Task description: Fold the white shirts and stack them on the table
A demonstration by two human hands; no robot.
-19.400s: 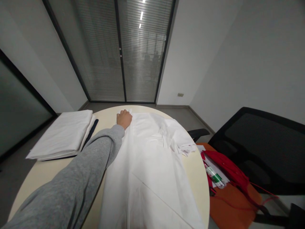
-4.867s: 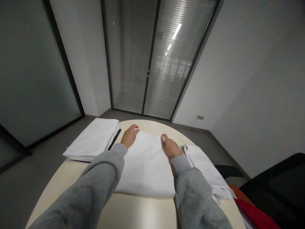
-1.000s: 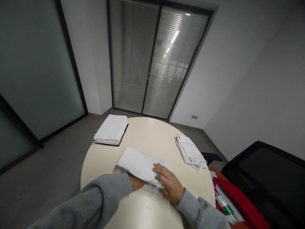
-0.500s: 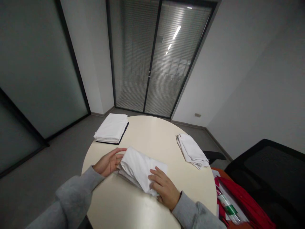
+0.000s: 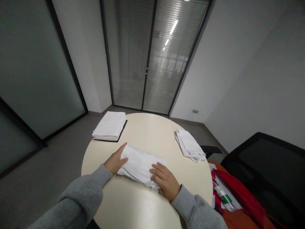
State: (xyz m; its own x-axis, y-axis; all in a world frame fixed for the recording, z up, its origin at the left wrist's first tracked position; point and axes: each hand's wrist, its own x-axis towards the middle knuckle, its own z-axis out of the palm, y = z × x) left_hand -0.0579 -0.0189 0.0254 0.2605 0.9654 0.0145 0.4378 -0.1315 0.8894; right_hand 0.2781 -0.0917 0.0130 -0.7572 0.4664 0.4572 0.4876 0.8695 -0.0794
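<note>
A folded white cloth [image 5: 140, 163] lies in front of me on the round cream table [image 5: 152, 130]. My left hand [image 5: 116, 160] grips its left end, thumb on top and the other fingers partly hidden at the edge. On the cloth's right end rests my right hand [image 5: 165, 181], its fingers stretched out and slightly apart over the fabric; its thumb is mostly hidden at the near edge.
At the back left, a neat stack of folded white cloths [image 5: 111, 125] lies on a thin dark board [image 5: 122, 131]. Another folded white cloth pile [image 5: 190, 144] sits near the right edge. Beyond it stands a black mesh chair [image 5: 264, 168] with a red bag [image 5: 240, 190] and plastic bottle [image 5: 224, 195].
My left hand has closed on the cloth's left end, its thumb now over the top. The cloth lies flatter and neater. My right hand has stayed on it. The view has shifted slightly.
</note>
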